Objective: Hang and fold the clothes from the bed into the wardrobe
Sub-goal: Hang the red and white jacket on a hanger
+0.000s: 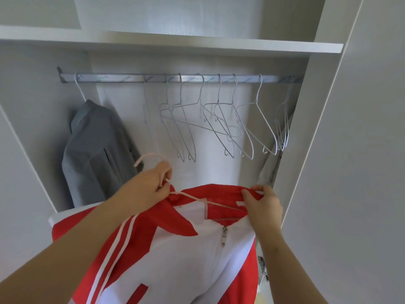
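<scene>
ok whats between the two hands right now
In the head view, the jacket's red collar runs from the left hand to the right hand, with an arm of the pale pink hanger lying across it.

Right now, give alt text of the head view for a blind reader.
Left hand grips a pale pink hanger threaded into a red-and-white zip jacket; right hand pinches its red collar. Behind, a metal rail holds white wire hangers and a grey shirt.

jacket (pixel 166 249) below rail (pixel 175 78)
</scene>
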